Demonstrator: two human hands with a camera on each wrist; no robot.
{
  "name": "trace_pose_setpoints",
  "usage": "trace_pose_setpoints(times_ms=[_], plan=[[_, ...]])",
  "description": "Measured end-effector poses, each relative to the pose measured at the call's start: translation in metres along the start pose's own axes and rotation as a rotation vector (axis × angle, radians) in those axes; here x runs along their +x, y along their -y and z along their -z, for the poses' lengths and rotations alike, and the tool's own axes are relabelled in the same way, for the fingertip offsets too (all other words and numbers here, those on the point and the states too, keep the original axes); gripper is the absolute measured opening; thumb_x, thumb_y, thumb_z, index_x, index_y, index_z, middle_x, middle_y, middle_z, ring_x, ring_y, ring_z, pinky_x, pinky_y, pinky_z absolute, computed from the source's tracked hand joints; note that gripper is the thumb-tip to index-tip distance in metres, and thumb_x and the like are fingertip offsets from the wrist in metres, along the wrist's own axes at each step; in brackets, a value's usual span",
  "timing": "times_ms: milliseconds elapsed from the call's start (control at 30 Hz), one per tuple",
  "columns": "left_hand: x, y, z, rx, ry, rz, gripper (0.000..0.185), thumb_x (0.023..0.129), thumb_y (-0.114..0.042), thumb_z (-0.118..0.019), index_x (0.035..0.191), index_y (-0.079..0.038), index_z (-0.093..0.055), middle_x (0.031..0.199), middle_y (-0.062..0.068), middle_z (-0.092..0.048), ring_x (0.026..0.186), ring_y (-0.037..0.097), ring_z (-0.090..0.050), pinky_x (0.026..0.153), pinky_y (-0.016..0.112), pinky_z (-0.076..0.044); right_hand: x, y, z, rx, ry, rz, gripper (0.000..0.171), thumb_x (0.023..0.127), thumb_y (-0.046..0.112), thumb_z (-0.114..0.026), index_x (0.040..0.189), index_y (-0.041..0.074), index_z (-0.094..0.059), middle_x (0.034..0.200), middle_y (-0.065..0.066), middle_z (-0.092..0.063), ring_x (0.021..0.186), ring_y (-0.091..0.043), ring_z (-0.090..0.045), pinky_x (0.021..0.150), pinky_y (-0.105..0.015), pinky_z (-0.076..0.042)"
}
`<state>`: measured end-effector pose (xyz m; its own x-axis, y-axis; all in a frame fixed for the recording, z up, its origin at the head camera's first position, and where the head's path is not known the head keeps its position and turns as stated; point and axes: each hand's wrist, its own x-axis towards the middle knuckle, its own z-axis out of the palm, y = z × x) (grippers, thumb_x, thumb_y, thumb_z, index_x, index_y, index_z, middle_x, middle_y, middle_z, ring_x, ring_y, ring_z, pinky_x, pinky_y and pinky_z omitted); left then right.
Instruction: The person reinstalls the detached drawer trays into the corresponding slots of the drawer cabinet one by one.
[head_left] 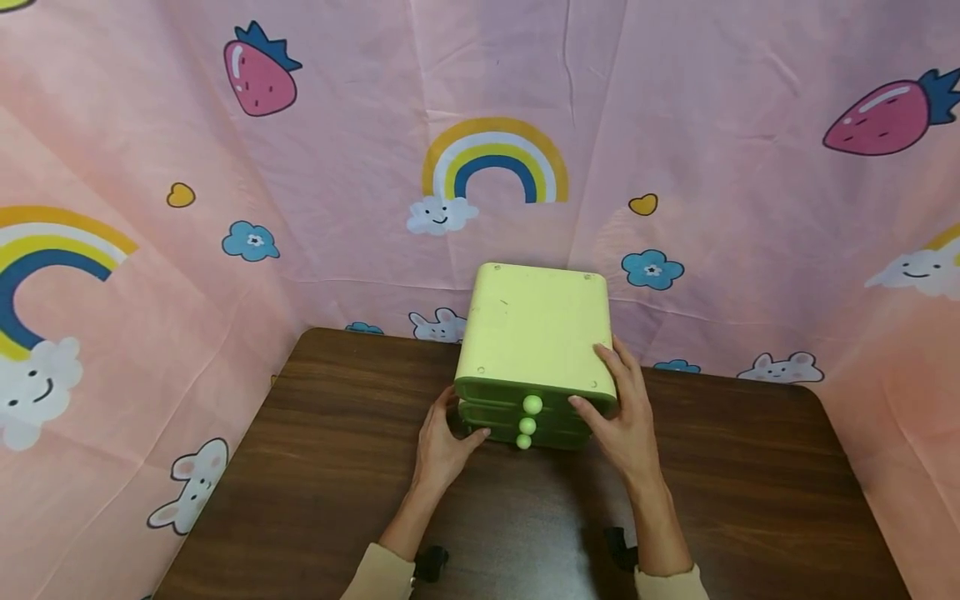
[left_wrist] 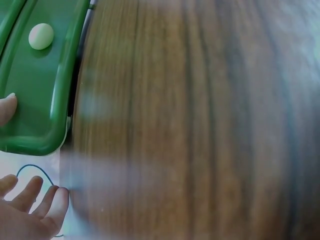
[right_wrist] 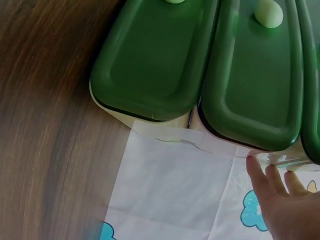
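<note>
A small drawer box (head_left: 536, 329) stands on the table, with a pale yellow-green top and three dark green drawer fronts (left_wrist: 37, 85), each with a round light-green knob (head_left: 532, 404). My left hand (head_left: 442, 442) grips its lower left corner, thumb on the front and fingers along the side. At the upper right corner, my right hand (head_left: 626, 408) holds the box with the thumb on the front and a fingertip over the top edge. The right wrist view shows fingers (right_wrist: 282, 195) against the side. The drawers look closed.
The dark wood-grain table (head_left: 337, 500) extends to both sides and in front of the box. Just behind it hangs a pink cloth backdrop (head_left: 360, 167) with rainbows, strawberries and clouds. More cloth closes off the left and right.
</note>
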<state>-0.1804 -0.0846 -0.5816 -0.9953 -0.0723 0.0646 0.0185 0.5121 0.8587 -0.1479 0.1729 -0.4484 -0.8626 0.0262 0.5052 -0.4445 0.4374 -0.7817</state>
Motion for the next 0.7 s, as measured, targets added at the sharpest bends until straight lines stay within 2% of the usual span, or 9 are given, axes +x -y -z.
trace_pose_setpoints(times_ms=[200,300,367,467,533,600,700], plan=[[0.001,0.000,0.005,0.028,0.031,-0.022,0.092,0.075,-0.026,-0.090,0.150,-0.009,-0.040,0.139,0.016,-0.050,0.129,0.034,-0.048,0.104,0.051,-0.041,-0.001,0.002,0.003,-0.014,0.003,-0.057,0.091,0.082,-0.006,-0.078,0.156,0.001,-0.026,0.155,-0.022,-0.032,0.139,-0.036,-0.035,0.105,-0.012,-0.029],[0.002,0.001,0.008,0.041,0.056,-0.042,0.092,0.074,-0.027,-0.090,0.150,-0.008,-0.041,0.143,0.017,-0.047,0.132,0.035,-0.046,0.106,0.052,-0.039,-0.004,0.001,0.006,-0.016,0.017,-0.086,0.092,0.083,-0.004,-0.077,0.158,0.005,-0.024,0.155,-0.021,-0.033,0.137,-0.035,-0.039,0.103,-0.011,-0.031],[0.004,0.002,0.012,0.047,0.075,-0.053,0.093,0.074,-0.027,-0.090,0.150,-0.009,-0.040,0.145,0.016,-0.045,0.134,0.035,-0.043,0.107,0.053,-0.038,-0.006,-0.002,0.008,-0.035,0.027,-0.088,0.093,0.083,-0.004,-0.078,0.158,0.006,-0.024,0.154,-0.022,-0.034,0.136,-0.036,-0.039,0.107,-0.022,-0.035],[0.008,0.006,0.022,0.071,0.104,-0.076,0.095,0.075,-0.031,-0.090,0.152,-0.012,-0.038,0.148,0.015,-0.040,0.136,0.035,-0.040,0.107,0.055,-0.037,-0.013,-0.025,0.010,-0.076,0.034,-0.077,0.096,0.081,-0.002,-0.080,0.159,0.013,-0.025,0.155,-0.018,-0.034,0.140,-0.034,-0.037,0.109,-0.040,-0.036],[0.010,0.010,0.031,0.106,0.133,-0.088,0.097,0.075,-0.036,-0.089,0.154,-0.016,-0.035,0.152,0.014,-0.036,0.139,0.036,-0.037,0.107,0.057,-0.036,-0.017,-0.041,0.014,-0.108,0.042,-0.090,0.097,0.081,0.002,-0.082,0.159,0.019,-0.026,0.158,-0.014,-0.032,0.143,-0.033,-0.031,0.107,-0.056,-0.033],[0.013,0.014,0.041,0.161,0.156,-0.111,0.101,0.075,-0.044,-0.087,0.156,-0.019,-0.032,0.157,0.014,-0.030,0.143,0.036,-0.031,0.106,0.061,-0.035,-0.022,-0.057,0.019,-0.129,0.056,-0.099,0.097,0.082,0.007,-0.082,0.159,0.025,-0.026,0.160,-0.011,-0.029,0.145,-0.033,-0.028,0.106,-0.061,-0.032],[0.016,0.019,0.056,0.274,0.184,-0.158,0.107,0.074,-0.055,-0.084,0.158,-0.021,-0.028,0.162,0.014,-0.022,0.148,0.037,-0.020,0.106,0.067,-0.031,-0.029,-0.064,0.028,-0.171,0.084,-0.125,0.093,0.086,0.013,-0.080,0.159,0.029,-0.025,0.162,-0.009,-0.025,0.146,-0.036,-0.025,0.104,-0.069,-0.028]])
